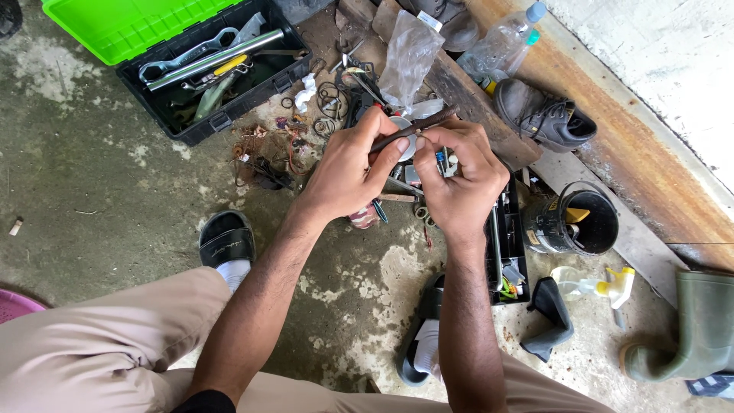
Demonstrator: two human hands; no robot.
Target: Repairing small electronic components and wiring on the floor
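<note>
Head view: stained, rough concrete floor [92,160] strewn with small metal parts. Just right of the open black toolbox [206,76] with its green lid, both hands work together. Left hand [348,172] grasps a thin dark rod [413,128]; right hand [459,180] pinches its near end against a small round grey piece, partly hidden. Assembly looks unfinished. Beyond the toolbox lie a worn shoe [543,115] and a crumpled plastic bottle [501,42].
</note>
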